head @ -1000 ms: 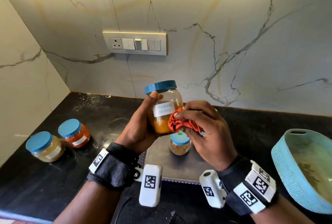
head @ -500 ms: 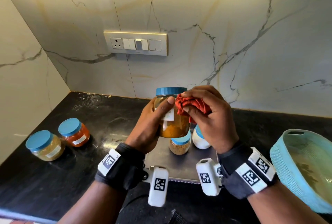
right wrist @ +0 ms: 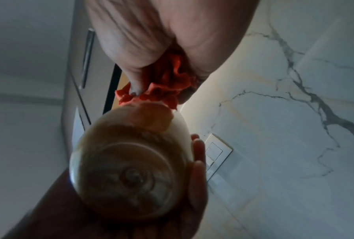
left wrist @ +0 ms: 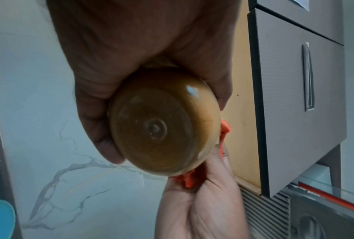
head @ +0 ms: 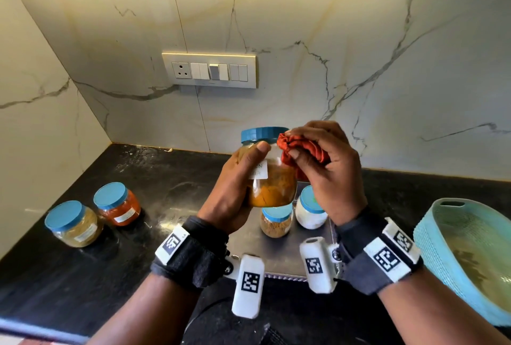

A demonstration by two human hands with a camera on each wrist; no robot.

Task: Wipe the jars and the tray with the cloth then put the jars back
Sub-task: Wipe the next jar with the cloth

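My left hand (head: 235, 187) grips a blue-lidded jar of yellow powder (head: 272, 184) upright above the steel tray (head: 279, 250). My right hand (head: 323, 162) holds a bunched orange cloth (head: 304, 148) against the jar's upper right side, by the lid. The left wrist view has the jar's round bottom (left wrist: 161, 124) in my fingers, the cloth (left wrist: 187, 178) beside it. In the right wrist view the cloth (right wrist: 167, 85) presses on the jar (right wrist: 131, 169). On the tray stand a brown-spice jar (head: 276, 221) and a white-powder jar (head: 311, 210).
Two more blue-lidded jars, one yellow-brown (head: 73, 224) and one red (head: 117, 203), stand on the black counter (head: 69, 275) at the left. A teal basket (head: 467, 261) sits at the right edge. A switch panel (head: 208, 70) is on the marble wall behind.
The jar went from tilted to upright and rose a little. The cloth slid from the jar's lower side up to the shoulder by the lid.
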